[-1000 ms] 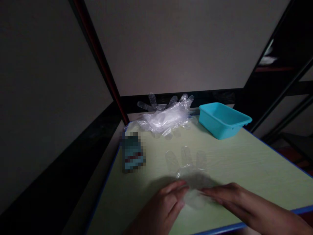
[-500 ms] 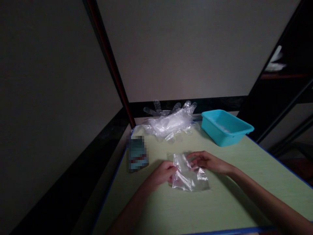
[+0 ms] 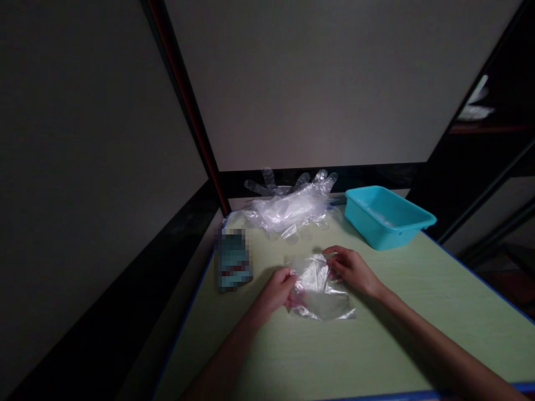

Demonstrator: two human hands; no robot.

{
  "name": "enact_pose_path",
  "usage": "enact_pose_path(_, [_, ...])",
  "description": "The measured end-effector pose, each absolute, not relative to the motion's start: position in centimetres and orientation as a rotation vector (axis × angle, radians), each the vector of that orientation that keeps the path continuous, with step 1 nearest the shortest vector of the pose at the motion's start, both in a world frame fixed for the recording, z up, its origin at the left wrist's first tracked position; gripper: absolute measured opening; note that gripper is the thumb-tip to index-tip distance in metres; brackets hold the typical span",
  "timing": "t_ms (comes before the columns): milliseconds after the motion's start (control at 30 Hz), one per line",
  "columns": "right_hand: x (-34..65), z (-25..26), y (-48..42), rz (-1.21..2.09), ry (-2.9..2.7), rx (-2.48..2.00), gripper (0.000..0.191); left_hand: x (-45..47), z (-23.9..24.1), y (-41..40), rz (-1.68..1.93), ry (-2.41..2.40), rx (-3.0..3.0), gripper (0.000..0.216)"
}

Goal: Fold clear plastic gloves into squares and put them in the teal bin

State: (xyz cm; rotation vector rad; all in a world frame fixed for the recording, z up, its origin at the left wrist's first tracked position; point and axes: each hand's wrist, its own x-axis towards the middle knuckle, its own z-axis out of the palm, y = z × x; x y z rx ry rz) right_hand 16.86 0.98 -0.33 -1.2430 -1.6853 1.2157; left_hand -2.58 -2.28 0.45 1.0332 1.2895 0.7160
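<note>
Between my hands, just above the table, is a clear, shiny plastic bag (image 3: 315, 287), roughly rectangular and creased. My left hand (image 3: 278, 291) pinches its left edge, with thumb on top and the other fingers partly visible through the film. At the upper right corner my right hand (image 3: 350, 269) has its fingers curled onto the edge; some fingertips are behind the plastic. Farther back lies a loose heap of clear disposable plastic gloves (image 3: 288, 211), with several glove fingers sticking up against the wall.
A turquoise plastic basin (image 3: 388, 236) stands at the back right of the pale green table (image 3: 292, 356), which has a blue edge. A pixelated dark teal object (image 3: 234, 262) lies at the left edge. Walls (image 3: 309, 83) rise behind and to the left.
The bag's upper part has been drawn flatter between my hands. My right hand has shifted slightly up and its fingers have closed more onto the corner; my left hand has risen a little.
</note>
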Motion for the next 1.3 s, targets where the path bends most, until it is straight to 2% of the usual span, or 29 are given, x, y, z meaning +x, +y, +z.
enact_pose_path(233, [16.7, -1.1, 1.0, 0.952, -1.753, -1.301, 0.026, -2.8, 0.6, -2.0, 0.785, 1.342, 1.071, 0.012])
enact_pose_path(400, [17.1, -0.7, 0.4, 0.792, -1.824, -1.316, 0.043, -3.6, 0.5, -2.5, 0.858, 1.408, 1.193, 0.021])
enact_pose_path(567, [18.4, 0.2, -1.4, 0.644, -1.856, -1.370, 0.040, -4.0, 0.0, -4.1, 0.945, 1.452, 1.416, 0.040])
enact_pose_path(767, [19.5, 0.7, -4.6, 0.647, -1.854, -1.420, 0.036, -3.6, -0.8, -5.8, 0.988, 1.492, 1.445, 0.055])
enact_pose_path(1300, [18.2, -1.7, -7.4, 0.712, -1.758, -1.506, 0.045, -3.5, -1.4, -6.4, 1.056, 1.502, 1.432, 0.054])
